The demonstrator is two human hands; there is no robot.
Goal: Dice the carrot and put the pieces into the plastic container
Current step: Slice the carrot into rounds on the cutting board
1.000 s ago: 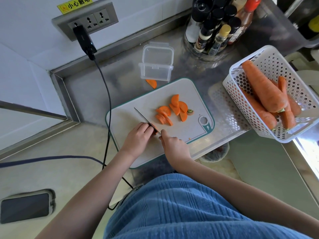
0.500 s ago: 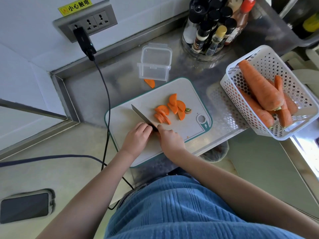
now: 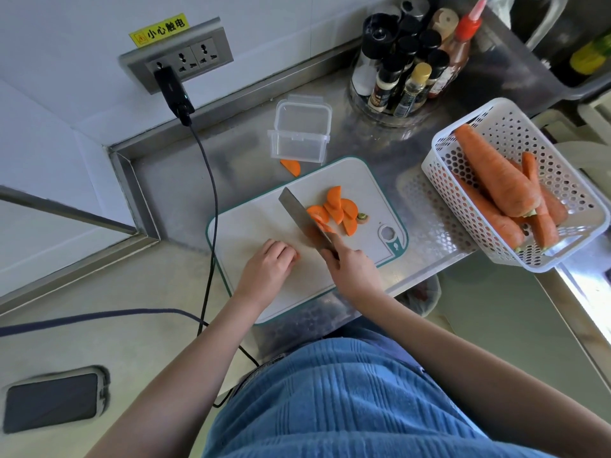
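A stainless steel bench (image 3: 172, 180) runs under a white tiled wall with a socket strip (image 3: 178, 57). On it lies a white cutting board (image 3: 258, 226) carrying a pile of half-round carrot slices (image 3: 337, 209). The right hand (image 3: 353, 269) grips the handle of a cleaver (image 3: 304, 219), whose tilted blade lies against the near slices. The left hand (image 3: 269, 262) rests on the board with curled fingers over a small bit of carrot; whether it pinches it I cannot tell. One stray slice (image 3: 291, 166) sits off the board, just beside the clear plastic container (image 3: 299, 133), which looks empty. The white perforated basket (image 3: 469, 133) holds several whole carrots (image 3: 489, 176). The rounded slices could skid under the blade and scatter off the board, and the left fingertips lie near its path.
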